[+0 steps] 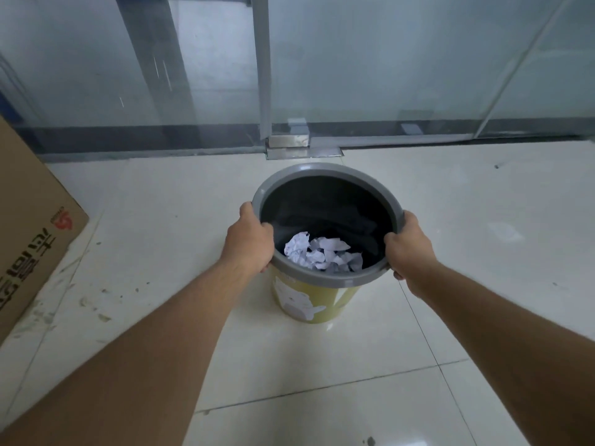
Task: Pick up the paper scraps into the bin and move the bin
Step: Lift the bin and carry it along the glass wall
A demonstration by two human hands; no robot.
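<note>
The bin [310, 299], yellow with a grey rim, is between the two hands, above the tiled floor [322, 365]. The left hand [249, 241] is grasping the rim on its left side, thumb inside. The right hand [409, 244] is grasping the rim on the right side. The paper scraps [322, 254] lie crumpled inside the bin, at the bottom. A cardboard box [29, 239] stands to the left, well apart from the bin.

Both bare forearms reach forward. The left hand [249, 240] and right hand [409, 249] clamp opposite sides (thumbs hooked inward).
</note>
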